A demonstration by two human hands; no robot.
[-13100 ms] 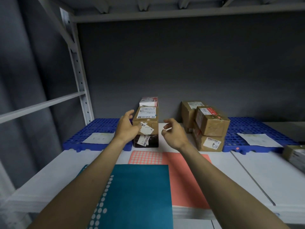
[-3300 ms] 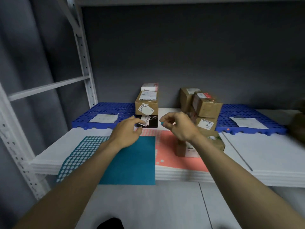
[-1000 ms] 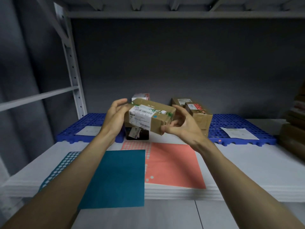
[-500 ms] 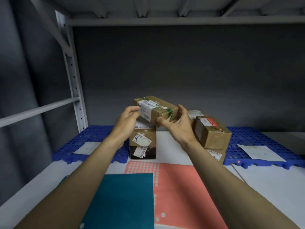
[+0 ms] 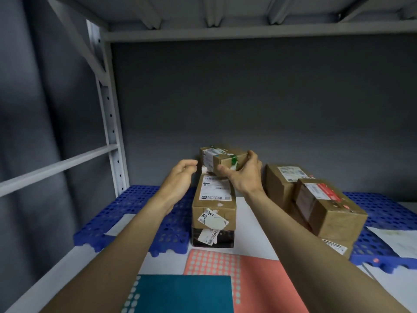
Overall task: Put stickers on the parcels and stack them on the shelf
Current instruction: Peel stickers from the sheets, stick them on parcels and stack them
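My right hand (image 5: 244, 177) grips the near end of a small brown parcel (image 5: 222, 158) with a white label and green marks, holding it at the top of the middle stack. Below it a brown box (image 5: 214, 198) with labels lies on a dark box (image 5: 212, 238). My left hand (image 5: 180, 179) hovers just left of the held parcel with loosely curled fingers and holds nothing. A teal sticker sheet (image 5: 182, 294) and a coral sticker sheet (image 5: 259, 279) lie on the white shelf board in front.
A second stack of brown parcels (image 5: 316, 204) stands to the right. Blue perforated mats (image 5: 140, 213) lie at left and right, each with a white paper (image 5: 397, 241). A white shelf upright (image 5: 110, 123) rises at left; an upper shelf spans overhead.
The parcel has moved farther back onto the top of the middle stack. My left hand has let go of it and drawn slightly left; my right hand still holds it.
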